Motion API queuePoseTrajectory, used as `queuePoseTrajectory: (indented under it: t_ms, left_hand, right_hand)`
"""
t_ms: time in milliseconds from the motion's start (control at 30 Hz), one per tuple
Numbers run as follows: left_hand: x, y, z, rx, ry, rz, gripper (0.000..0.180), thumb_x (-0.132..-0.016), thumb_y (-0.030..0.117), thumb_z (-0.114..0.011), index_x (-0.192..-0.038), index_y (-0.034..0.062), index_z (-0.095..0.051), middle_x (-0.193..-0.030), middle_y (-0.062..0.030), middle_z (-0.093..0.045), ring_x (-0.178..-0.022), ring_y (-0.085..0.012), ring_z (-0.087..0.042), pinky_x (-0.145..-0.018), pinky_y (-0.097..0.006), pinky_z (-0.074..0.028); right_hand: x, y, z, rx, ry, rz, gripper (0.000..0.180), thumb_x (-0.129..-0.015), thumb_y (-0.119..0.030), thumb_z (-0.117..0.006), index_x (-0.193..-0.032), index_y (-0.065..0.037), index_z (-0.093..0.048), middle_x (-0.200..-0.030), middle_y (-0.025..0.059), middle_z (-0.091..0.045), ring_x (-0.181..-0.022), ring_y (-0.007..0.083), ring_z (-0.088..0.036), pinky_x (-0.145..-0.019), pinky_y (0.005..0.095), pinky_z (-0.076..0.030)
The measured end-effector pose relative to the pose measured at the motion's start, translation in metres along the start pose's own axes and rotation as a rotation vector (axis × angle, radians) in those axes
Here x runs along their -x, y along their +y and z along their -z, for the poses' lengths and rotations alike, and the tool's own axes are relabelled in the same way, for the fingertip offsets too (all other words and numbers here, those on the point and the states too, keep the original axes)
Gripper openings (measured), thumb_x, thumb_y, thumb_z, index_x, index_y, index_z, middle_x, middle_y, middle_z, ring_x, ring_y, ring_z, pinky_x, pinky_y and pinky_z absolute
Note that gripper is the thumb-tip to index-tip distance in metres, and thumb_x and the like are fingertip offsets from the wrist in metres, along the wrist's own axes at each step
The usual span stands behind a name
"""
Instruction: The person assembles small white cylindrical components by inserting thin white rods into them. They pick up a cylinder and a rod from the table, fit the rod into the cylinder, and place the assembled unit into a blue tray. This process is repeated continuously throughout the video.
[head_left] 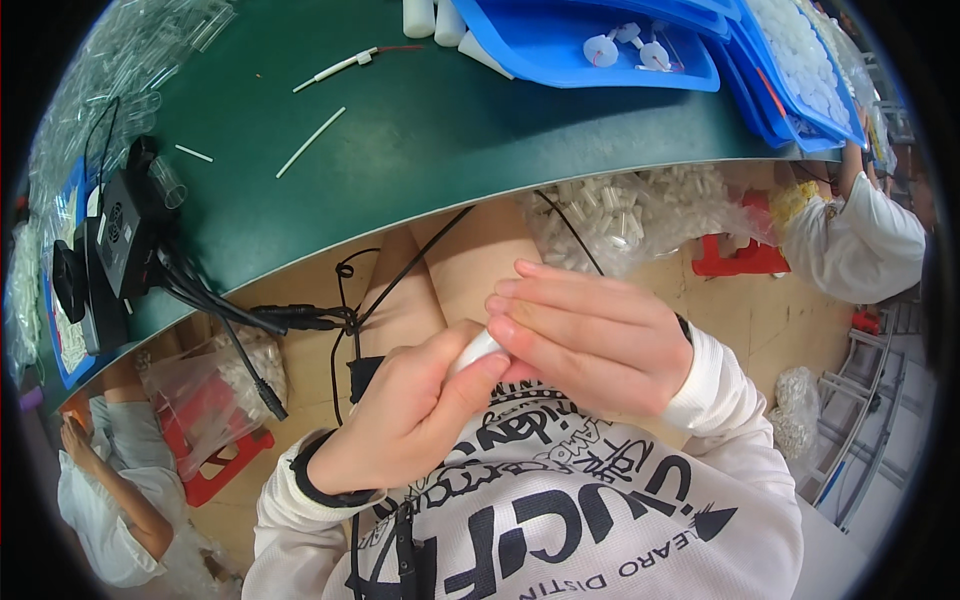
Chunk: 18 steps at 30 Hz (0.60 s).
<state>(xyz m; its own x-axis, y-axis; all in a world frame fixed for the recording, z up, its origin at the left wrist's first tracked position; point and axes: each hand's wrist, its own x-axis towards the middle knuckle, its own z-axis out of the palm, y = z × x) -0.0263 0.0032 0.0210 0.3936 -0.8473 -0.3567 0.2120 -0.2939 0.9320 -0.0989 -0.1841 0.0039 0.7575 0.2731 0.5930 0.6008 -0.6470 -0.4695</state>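
Observation:
Above my lap, in front of the table edge, my left hand (410, 415) is closed round a smooth white cylinder (478, 350), its thumb lying along the side. My right hand (595, 340) cups the cylinder's far end with fingers held together, hiding that end. On the green table (400, 140) lie a thin white stick (310, 143), a shorter stick (194, 153) and a slim white rod with a collar and red wire (335, 70). Several thicker white cylinders (447, 22) rest beside a blue tray (510, 55) holding round white parts (600, 50) with wires.
Black cables (300, 318) hang from a black box (130, 230) at the table's left edge. Clear plastic tubes (120, 100) are piled at the far left. Bags of white parts (630, 210) stand below the table. Other people (850, 240) sit at both sides, near red stools (735, 255).

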Motion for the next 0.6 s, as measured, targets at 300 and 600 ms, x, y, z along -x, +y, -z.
queuePoseTrajectory:
  t_ms: [300,600]
  left_hand:
    - [-0.012,-0.023,0.002,0.466,0.033,-0.123,0.036,-0.099,0.031,-0.034,-0.106,-0.0011,-0.049,-0.082,-0.0011,-0.048,-0.066,-0.0076,-0.037,-0.063,-0.021,-0.034]
    - [-0.013,-0.020,-0.004,0.650,0.034,-0.003,0.042,-0.099,0.037,-0.033,-0.102,-0.0012,-0.050,-0.082,0.0001,-0.048,-0.066,-0.0069,-0.037,-0.059,-0.020,-0.031]
  right_hand:
    - [0.003,0.004,-0.009,-0.268,0.265,-0.424,0.044,-0.073,-0.013,-0.073,-0.111,0.003,-0.060,-0.104,0.0166,-0.064,-0.098,0.0304,-0.062,-0.093,0.0454,-0.044]
    - [0.004,0.000,-0.037,-0.364,0.254,-0.388,0.042,-0.072,-0.012,-0.072,-0.110,0.002,-0.062,-0.110,0.0167,-0.062,-0.104,0.0292,-0.061,-0.100,0.0526,-0.033]
